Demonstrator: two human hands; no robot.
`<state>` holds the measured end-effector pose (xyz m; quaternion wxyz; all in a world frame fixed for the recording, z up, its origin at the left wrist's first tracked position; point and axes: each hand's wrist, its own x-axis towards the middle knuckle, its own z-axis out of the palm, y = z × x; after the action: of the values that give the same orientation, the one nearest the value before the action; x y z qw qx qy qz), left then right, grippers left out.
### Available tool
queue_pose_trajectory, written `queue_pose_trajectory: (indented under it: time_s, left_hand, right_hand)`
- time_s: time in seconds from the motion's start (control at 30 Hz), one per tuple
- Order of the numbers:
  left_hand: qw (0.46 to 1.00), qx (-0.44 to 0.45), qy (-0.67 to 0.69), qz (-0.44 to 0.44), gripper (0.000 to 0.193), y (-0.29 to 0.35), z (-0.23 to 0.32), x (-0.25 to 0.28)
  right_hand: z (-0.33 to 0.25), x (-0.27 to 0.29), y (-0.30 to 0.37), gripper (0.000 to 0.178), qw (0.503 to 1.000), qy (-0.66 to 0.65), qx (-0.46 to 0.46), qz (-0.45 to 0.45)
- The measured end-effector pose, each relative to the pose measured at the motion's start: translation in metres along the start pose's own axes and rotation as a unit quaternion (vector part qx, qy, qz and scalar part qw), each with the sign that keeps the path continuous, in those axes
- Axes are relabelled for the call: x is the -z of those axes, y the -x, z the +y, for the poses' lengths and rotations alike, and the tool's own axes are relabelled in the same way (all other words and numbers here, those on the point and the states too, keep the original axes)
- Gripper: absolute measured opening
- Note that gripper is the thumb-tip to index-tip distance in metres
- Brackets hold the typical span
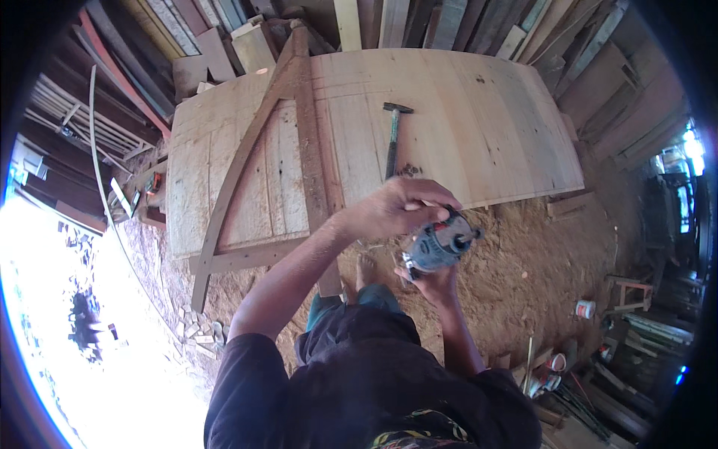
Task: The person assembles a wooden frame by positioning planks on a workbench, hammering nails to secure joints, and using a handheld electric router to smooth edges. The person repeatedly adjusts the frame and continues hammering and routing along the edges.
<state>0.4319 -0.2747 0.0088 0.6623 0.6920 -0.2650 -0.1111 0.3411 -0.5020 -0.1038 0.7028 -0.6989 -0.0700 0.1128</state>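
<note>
Blue-grey cylindrical power tool [434, 254] sits beyond the near edge of the pale wooden panel [516, 135], axis slanting rightward, right hand [436, 284] clasping from below, left hand [404, 209] curled at its far side, grip unclear.

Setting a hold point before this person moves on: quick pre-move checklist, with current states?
1. Power tool supported: ok, right hand holds it from below.
2. Left hand firmly gripping: cannot tell; it is at the tool's upper end.
3. Panel cleared of loose tools: not ok, hammer lies on it.
4. Feet covered: not ok, a bare foot shows.
5. Hands gloved: not ok, both bare.
6. Tool switched off: cannot tell.
</note>
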Motion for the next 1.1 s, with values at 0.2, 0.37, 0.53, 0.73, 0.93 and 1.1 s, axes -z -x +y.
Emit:
queue_pose_trajectory:
  time_s: [0.2, 0.37, 0.53, 0.73, 0.93, 1.1]
  left_hand:
    - [1.000, -0.008, -0.005, -0.003, 0.025, 0.002, -0.017, -0.041]
    - [0.998, 0.036, 0.031, 0.035, 0.034, -0.013, -0.037, -0.065]
    - [0.965, 0.170, 0.007, 0.201, 0.049, -0.008, -0.086, -0.067]
    - [0.838, 0.237, -0.279, 0.405, 0.057, 0.006, -0.206, -0.039]
    - [0.780, 0.319, -0.353, 0.407, 0.063, -0.030, -0.246, -0.041]
    - [0.789, 0.365, -0.291, 0.398, 0.058, -0.036, -0.241, -0.032]
  right_hand:
    - [0.000, 0.014, 0.045, 0.056, 0.993, 0.114, -0.016, 0.016]
    - [-0.010, 0.030, 0.049, 0.051, 0.991, 0.116, -0.035, 0.058]
    - [-0.005, 0.081, -0.005, 0.053, 0.991, 0.077, 0.001, 0.108]
    - [-0.025, 0.169, -0.119, 0.046, 0.983, 0.018, -0.069, 0.169]
    - [0.011, 0.286, -0.248, 0.038, 0.967, 0.058, -0.081, 0.233]
    - [0.023, 0.339, -0.310, 0.056, 0.953, 0.078, -0.087, 0.279]
